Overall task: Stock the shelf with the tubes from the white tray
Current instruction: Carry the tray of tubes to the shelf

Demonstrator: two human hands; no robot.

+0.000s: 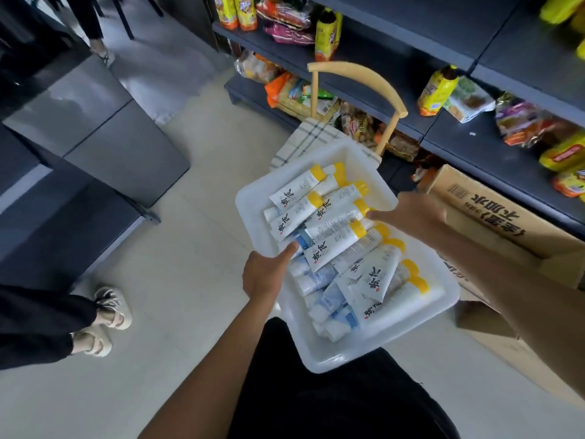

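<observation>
The floor is pale, glossy tile, with light glaring off it toward the top. A dark grey shelving unit stands along the left. On the right, a dark shelf carries snack bags. A wooden chair with a checked cloth stands before it, and an open cardboard box sits beside it. A person in sandals stands at the left edge.

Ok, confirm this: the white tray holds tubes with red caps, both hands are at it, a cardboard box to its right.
Wrong on one point: the head view shows the caps yellow, not red. The tray does hold tubes, left hand and right hand are at it, box to its right.
</observation>
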